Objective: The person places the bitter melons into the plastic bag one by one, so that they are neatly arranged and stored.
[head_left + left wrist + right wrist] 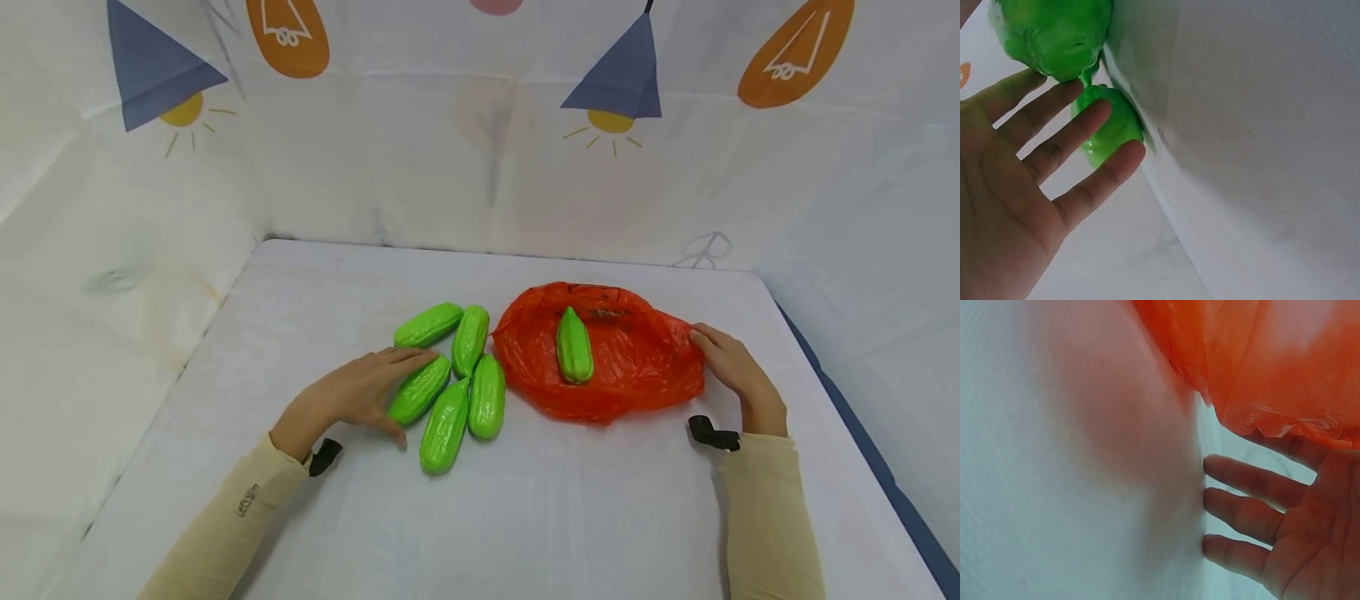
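My left hand (pixel 363 390) reaches over a green ribbed gourd (pixel 422 390), fingers spread and thumb apart at its near end. In the left wrist view, the fingers (pixel 1066 140) are nearly straight beside two shiny green gourds (pixel 1110 125). Several similar gourds (pixel 444 429) lie clustered right of that hand. A red plastic bag (pixel 652 379) lies spread wide, with one gourd (pixel 575 346) in it. At the bag's right edge, my right hand (pixel 731 362) holds the rim. Its other fingers (pixel 1241 512) extend straight below the plastic in the right wrist view; the thumb is hidden there.
A white tabletop (pixel 540 517) lies beneath everything. White fabric walls (pixel 420 183) printed with lamps and orange ovals rise behind and at both sides. Each wrist carries a black strap (pixel 712 435).
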The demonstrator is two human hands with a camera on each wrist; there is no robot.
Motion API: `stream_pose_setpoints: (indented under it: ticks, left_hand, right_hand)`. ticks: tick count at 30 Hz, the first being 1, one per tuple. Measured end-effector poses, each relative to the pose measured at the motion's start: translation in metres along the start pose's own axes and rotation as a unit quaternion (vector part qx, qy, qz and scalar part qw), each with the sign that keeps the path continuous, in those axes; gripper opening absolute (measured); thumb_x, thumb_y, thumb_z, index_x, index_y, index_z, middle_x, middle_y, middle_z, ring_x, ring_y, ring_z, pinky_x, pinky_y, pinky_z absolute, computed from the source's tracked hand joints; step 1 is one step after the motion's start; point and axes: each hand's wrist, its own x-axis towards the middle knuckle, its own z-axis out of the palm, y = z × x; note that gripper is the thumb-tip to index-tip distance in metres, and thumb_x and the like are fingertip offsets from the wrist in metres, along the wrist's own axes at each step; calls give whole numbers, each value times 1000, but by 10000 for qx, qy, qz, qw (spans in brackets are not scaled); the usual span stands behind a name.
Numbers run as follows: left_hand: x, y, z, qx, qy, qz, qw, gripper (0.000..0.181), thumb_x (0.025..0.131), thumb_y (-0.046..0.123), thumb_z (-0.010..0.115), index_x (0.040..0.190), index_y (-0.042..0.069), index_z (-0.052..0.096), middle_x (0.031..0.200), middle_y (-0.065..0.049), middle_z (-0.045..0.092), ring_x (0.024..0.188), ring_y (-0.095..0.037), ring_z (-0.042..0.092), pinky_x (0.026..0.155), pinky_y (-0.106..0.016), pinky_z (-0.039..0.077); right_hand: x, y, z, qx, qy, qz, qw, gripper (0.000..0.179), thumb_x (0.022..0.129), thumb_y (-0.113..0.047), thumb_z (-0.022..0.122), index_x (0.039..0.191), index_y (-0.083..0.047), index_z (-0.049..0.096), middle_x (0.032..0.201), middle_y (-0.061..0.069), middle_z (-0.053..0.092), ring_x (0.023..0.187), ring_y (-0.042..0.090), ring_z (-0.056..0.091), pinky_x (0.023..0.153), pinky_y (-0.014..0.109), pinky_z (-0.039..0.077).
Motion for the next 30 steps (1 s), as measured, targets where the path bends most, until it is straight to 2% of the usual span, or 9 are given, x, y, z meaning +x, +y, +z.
stream_pose_setpoints:
  ticks: [6, 10, 13, 16, 19, 21, 25, 30]
  left_hand:
    - [-1, 1, 0, -78, -129, -113, 9998, 125, 61, 48, 91, 158, 15, 20, 159, -10, 30, 141, -37, 37, 110, -57, 38]
    - [-1, 2, 1, -120, -53, 66, 9999, 118, 64, 37, 92, 157, 20, 22, 162, -7, 24, 139, -36, 40, 107, -53, 42]
    - [-1, 2, 1, -233, -84, 221, 9994, 115, 66, 29, 92, 157, 18, 24, 163, -6, 21, 140, -35, 39, 108, -51, 43]
    - [-1, 3, 0, -364, -193, 73, 9991, 116, 66, 26, 92, 157, 14, 21, 163, -7, 21, 143, -36, 34, 112, -51, 38]
    - [-2, 2, -1, -210, -203, -170, 9994, 119, 66, 28, 92, 158, 14, 19, 162, -9, 24, 142, -38, 34, 112, -55, 35]
    - [-1, 1, -1, -48, -128, -233, 9996, 120, 65, 32, 92, 158, 13, 20, 160, -10, 27, 141, -38, 36, 112, -57, 35]
    - [1, 0, 0, 285, 114, -137, 9994, 119, 64, 43, 91, 156, 10, 23, 156, -13, 34, 137, -36, 43, 108, -57, 38]
    - [0, 0, -7, 194, 521, -168, 9983, 116, 64, 50, 88, 154, 7, 29, 153, -14, 40, 136, -35, 44, 109, -55, 39]
  right_hand:
    - [-1, -1, 1, -2, -24, 50, 10000, 75, 104, -53, 18, 152, 5, 23, 153, 35, 24, 139, 55, 20, 107, 73, 24]
    - [-2, -3, 1, -22, -17, 63, 10000, 74, 104, -52, 18, 152, 5, 22, 153, 35, 23, 139, 55, 20, 107, 73, 25]
    - [-2, -4, 1, -36, -20, 84, 10000, 74, 104, -52, 18, 152, 5, 22, 153, 34, 23, 139, 55, 20, 107, 73, 25]
    - [-2, -4, 1, -19, -38, 107, 9999, 76, 103, -53, 18, 152, 5, 21, 153, 34, 23, 139, 55, 20, 106, 73, 25]
    - [-2, -4, 1, -12, -30, 79, 10000, 76, 103, -54, 18, 152, 4, 22, 153, 34, 23, 139, 55, 20, 106, 73, 25]
    - [-2, -4, 1, -15, -10, 49, 10000, 75, 104, -53, 18, 152, 5, 22, 153, 34, 24, 139, 55, 20, 106, 73, 25]
    - [-4, -2, 1, -8, 35, 67, 10000, 75, 104, -53, 19, 152, 5, 23, 153, 34, 24, 138, 54, 21, 106, 73, 26]
    - [-2, -3, 1, -35, 66, 13, 10000, 74, 104, -52, 20, 151, 4, 24, 153, 33, 26, 139, 53, 22, 108, 72, 25]
